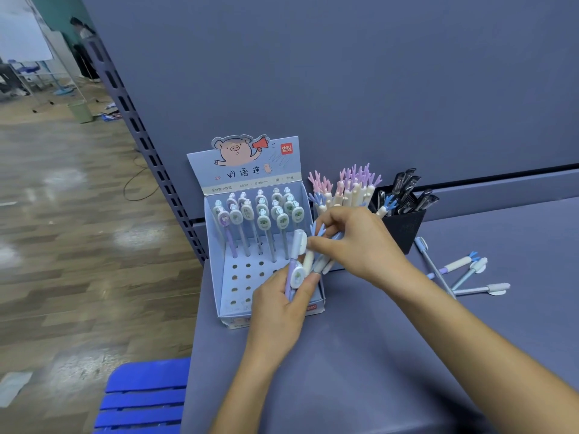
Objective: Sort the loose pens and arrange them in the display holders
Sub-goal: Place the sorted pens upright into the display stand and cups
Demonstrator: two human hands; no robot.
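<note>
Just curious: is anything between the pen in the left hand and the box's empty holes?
Nothing visible does. The left hand holds the pen just over the box, whose front holes lie open below. The standing pens fill only the back rows; the right hand, gripping other pens, is to the side.

We log the display box as printed cardboard, smooth. Its pens are glossy plastic. Black holder: matt plastic. Shelf top: matt, painted look. Floor: glossy wood-pattern. Blue stool: shiny plastic.
</note>
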